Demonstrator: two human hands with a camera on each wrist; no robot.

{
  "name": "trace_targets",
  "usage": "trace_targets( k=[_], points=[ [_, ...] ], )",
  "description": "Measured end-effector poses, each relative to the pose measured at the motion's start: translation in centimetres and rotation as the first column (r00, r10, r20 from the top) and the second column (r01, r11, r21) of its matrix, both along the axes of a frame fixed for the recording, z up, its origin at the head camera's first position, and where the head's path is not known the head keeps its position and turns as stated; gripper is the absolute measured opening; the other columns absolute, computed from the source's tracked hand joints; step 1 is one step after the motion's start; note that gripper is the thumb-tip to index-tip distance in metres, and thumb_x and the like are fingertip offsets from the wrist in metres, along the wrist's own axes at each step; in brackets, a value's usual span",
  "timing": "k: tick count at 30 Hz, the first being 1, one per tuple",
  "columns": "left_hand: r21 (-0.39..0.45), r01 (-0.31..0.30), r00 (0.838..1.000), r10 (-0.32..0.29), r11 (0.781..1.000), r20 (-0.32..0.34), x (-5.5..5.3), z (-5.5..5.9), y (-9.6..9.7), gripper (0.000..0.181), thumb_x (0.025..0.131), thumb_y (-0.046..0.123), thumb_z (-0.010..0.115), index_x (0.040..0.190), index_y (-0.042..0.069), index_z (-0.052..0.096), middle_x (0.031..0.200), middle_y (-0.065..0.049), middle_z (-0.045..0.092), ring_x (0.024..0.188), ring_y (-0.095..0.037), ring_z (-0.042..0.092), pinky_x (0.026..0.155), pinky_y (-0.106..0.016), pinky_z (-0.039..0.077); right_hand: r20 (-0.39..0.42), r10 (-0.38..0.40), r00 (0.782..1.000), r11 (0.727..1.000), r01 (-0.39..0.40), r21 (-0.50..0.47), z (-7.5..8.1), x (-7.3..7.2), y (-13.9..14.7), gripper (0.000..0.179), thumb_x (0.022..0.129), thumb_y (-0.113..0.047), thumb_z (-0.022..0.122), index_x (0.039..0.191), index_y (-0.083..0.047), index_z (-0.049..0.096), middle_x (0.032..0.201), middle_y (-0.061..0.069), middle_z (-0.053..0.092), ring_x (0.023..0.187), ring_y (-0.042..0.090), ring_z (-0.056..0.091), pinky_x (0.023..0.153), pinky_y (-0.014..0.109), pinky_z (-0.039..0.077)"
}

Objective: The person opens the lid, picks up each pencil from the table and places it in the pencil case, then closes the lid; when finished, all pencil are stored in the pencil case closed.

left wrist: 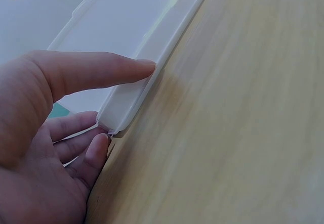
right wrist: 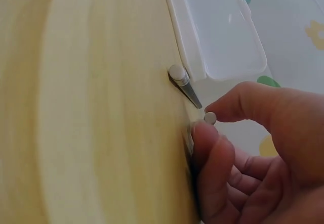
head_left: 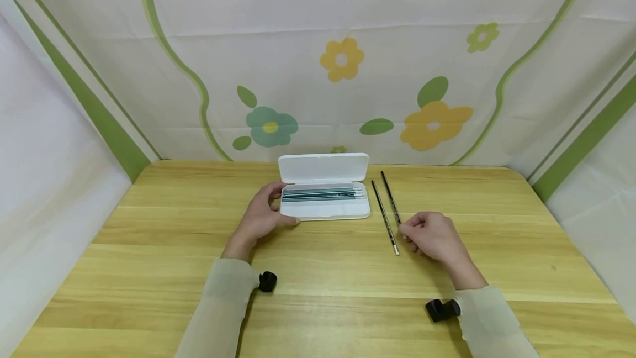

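A white pencil case (head_left: 325, 211) lies with its lid (head_left: 323, 169) raised at the back. Several teal pencils (head_left: 318, 196) lie side by side along the rear of its tray. My left hand (head_left: 259, 215) holds the case by its left end, the thumb along the front wall and the other fingers at the end corner. To the right of the case, my right hand (head_left: 431, 235) pinches a dark pencil (head_left: 391, 196) near its eraser end, between thumb and index finger. Another dark pencil (head_left: 383, 214) lies on the table between that hand and the case, eraser (right wrist: 177, 72) toward me.
The wooden table (head_left: 328, 291) ends at the back against a white cloth (head_left: 298, 82) printed with flowers and green stripes. More cloth hangs at both sides. Black wrist cameras (head_left: 268, 281) sit at both light sleeves.
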State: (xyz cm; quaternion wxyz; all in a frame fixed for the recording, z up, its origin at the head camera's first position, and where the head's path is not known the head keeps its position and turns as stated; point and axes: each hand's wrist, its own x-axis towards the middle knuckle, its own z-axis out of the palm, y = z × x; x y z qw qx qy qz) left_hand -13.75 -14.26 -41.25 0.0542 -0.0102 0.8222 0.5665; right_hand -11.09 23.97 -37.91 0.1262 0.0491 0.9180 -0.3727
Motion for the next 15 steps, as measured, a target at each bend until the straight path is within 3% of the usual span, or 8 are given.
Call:
trace_targets(
  k=[6, 15],
  points=[
    [0.016, -0.001, 1.0, 0.001, 1.0, 0.007, 0.0, 0.0, 0.0, 0.094, 0.075, 0.001, 0.093, 0.158, 0.007, 0.048, 0.157, -0.015, 0.051, 0.138, -0.035, 0.049, 0.117, -0.052, 0.047, 0.054, -0.042, 0.998, 0.98, 0.051, -0.19, -0.1, -0.2, 0.9, 0.03, 0.103, -0.02, 0.066, 0.118, 0.006, 0.069, 0.091, 0.009, 0.078, 0.072, 0.016, 0.074, 0.064, 0.03, 0.063],
    [0.0, 0.001, 1.0, -0.001, 1.0, -0.003, -0.1, -0.1, 0.0, 0.093, 0.076, 0.002, 0.094, 0.157, 0.007, 0.048, 0.156, -0.016, 0.051, 0.139, -0.035, 0.048, 0.117, -0.051, 0.046, 0.067, -0.098, 0.993, 0.926, 0.116, -0.36, -0.2, -0.7, 2.9, 0.039, 0.11, -0.017, 0.06, 0.137, 0.011, 0.059, 0.105, 0.009, 0.079, 0.083, 0.009, 0.076, 0.074, 0.026, 0.064]
  ],
)
